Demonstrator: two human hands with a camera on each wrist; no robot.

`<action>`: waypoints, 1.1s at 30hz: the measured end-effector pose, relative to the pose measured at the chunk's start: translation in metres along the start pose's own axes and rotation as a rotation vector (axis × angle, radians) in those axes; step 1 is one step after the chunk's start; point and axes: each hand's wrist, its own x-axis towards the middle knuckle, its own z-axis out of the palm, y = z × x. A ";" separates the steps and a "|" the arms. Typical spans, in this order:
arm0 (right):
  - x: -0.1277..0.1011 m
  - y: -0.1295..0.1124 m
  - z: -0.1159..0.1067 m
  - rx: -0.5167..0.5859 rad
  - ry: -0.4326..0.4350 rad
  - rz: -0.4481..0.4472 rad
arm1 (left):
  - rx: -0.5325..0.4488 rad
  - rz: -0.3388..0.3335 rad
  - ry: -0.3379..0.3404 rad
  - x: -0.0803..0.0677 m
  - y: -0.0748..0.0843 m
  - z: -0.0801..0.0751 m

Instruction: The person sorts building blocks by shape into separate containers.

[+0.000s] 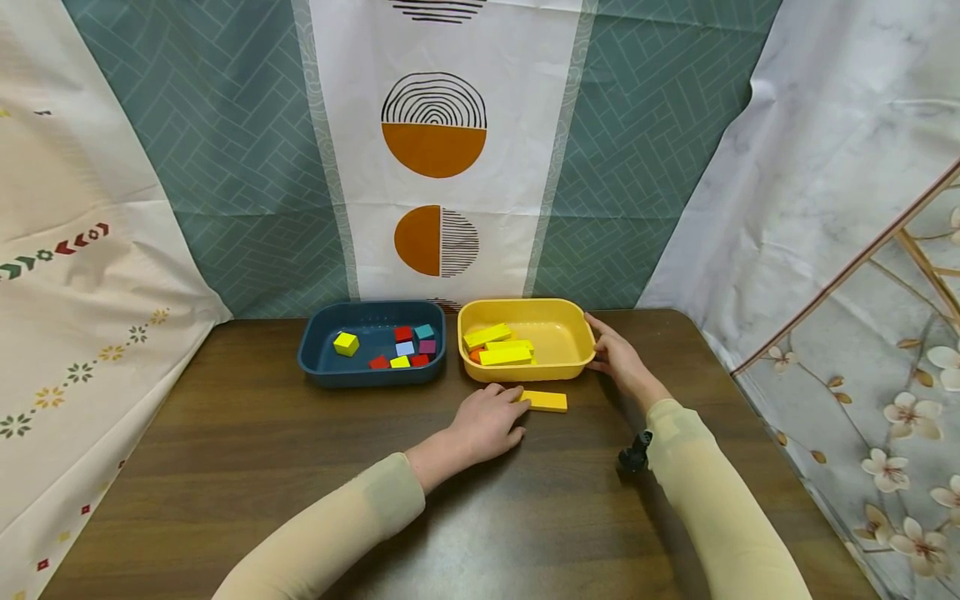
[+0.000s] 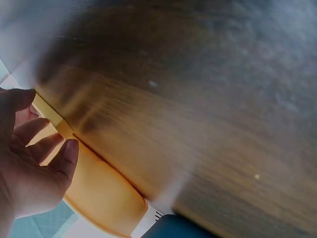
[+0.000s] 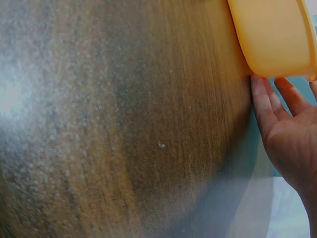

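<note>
A flat yellow block (image 1: 545,401) lies on the brown table (image 1: 300,467), just in front of the yellow tray (image 1: 525,371). My left hand (image 1: 504,410) rests beside it, its loosely bent fingers touching the block's left end. In the left wrist view the left hand (image 2: 34,163) is relaxed, with the yellow block (image 2: 52,118) just past its thumb. My right hand (image 1: 602,348) lies with straight fingers against the yellow tray's right wall. The right wrist view shows the fingertips of my right hand (image 3: 277,109) against the yellow tray (image 3: 272,34). Several long yellow blocks (image 1: 504,347) lie in that tray.
A dark blue tray (image 1: 315,358) stands left of the yellow one. It holds several small coloured cubes, one of them a yellow cube (image 1: 346,343). Patterned cloth hangs behind and on both sides of the table. The table's right edge runs close to my right forearm.
</note>
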 end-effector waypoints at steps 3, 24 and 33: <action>0.000 0.000 0.000 -0.004 0.001 0.000 | 0.005 -0.001 0.000 -0.001 0.000 0.001; -0.003 -0.001 -0.001 0.001 -0.012 -0.007 | -0.073 0.061 0.082 -0.015 0.003 -0.004; -0.001 0.000 0.000 -0.007 0.004 0.004 | -0.102 -0.035 0.061 -0.003 0.003 -0.002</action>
